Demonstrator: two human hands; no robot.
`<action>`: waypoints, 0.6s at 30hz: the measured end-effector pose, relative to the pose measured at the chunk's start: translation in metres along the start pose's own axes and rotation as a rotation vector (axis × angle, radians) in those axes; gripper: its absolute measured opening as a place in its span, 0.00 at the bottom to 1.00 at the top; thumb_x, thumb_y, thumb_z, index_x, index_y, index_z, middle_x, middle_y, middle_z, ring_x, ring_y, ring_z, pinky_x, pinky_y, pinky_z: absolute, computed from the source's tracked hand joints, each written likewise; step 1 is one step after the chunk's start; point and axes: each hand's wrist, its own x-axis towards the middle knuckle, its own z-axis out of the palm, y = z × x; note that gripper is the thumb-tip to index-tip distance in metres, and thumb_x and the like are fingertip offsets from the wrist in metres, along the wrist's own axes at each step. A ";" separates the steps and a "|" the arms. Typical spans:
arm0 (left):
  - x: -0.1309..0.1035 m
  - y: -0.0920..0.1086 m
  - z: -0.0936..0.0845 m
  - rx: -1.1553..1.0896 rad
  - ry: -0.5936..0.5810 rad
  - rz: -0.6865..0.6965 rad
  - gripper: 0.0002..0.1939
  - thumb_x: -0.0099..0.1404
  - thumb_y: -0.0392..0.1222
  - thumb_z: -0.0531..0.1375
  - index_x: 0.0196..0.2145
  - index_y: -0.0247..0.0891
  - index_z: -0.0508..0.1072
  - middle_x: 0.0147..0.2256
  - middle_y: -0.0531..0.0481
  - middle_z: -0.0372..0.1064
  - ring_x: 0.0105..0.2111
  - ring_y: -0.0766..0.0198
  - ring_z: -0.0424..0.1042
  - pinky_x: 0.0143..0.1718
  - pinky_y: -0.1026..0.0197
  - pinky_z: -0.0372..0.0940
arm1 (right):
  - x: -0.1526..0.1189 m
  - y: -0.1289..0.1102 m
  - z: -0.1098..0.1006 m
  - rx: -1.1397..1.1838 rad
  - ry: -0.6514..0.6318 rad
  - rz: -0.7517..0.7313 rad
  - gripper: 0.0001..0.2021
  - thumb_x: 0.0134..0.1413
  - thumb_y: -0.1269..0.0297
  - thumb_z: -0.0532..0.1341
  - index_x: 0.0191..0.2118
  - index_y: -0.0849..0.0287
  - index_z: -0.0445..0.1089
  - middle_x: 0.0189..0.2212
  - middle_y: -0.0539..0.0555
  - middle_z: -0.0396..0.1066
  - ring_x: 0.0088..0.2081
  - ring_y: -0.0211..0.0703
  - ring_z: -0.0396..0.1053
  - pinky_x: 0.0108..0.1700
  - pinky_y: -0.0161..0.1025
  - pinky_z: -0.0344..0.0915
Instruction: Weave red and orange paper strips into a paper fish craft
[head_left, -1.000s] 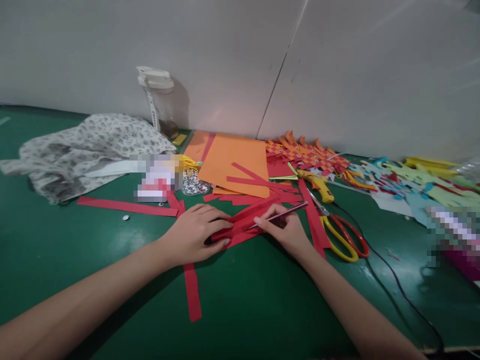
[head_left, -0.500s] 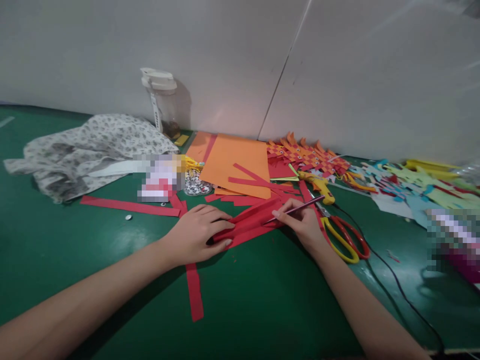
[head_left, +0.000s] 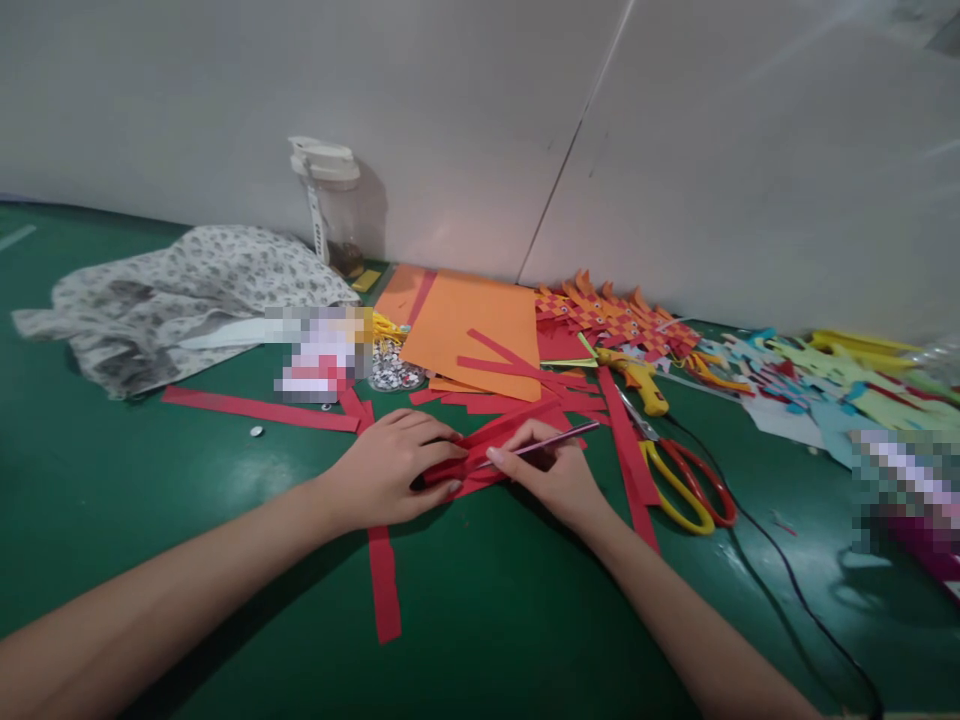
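Folded red paper (head_left: 491, 440) lies between my two hands on the green table. My left hand (head_left: 401, 465) grips its left end, thumb below and fingers on top. My right hand (head_left: 547, 470) pinches a slim dark pencil (head_left: 559, 437), its tip down on the red paper near my left fingers. One red strip (head_left: 385, 585) sticks out below my left hand, and another (head_left: 259, 408) stretches to the left. Orange sheets (head_left: 472, 330) with red strips on them lie just behind.
Scissors (head_left: 686, 485) and a yellow glue gun (head_left: 641, 380) with a black cord lie at right. Woven orange-red pieces (head_left: 622, 315) and coloured scraps (head_left: 862, 375) are behind. Patterned cloth (head_left: 202, 300), a bottle (head_left: 330, 205) and a bag of googly eyes (head_left: 394, 365) stand or lie at left.
My right hand has moved left along the red paper with the pencil, closer to my left hand. My left hand holds nearly the same place.
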 end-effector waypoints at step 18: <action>-0.001 0.000 0.001 0.008 0.002 -0.003 0.14 0.63 0.45 0.55 0.45 0.42 0.71 0.46 0.50 0.70 0.46 0.59 0.68 0.48 0.52 0.61 | 0.005 0.018 -0.032 0.065 0.116 0.007 0.14 0.44 0.56 0.67 0.22 0.58 0.64 0.18 0.47 0.64 0.21 0.36 0.60 0.24 0.34 0.55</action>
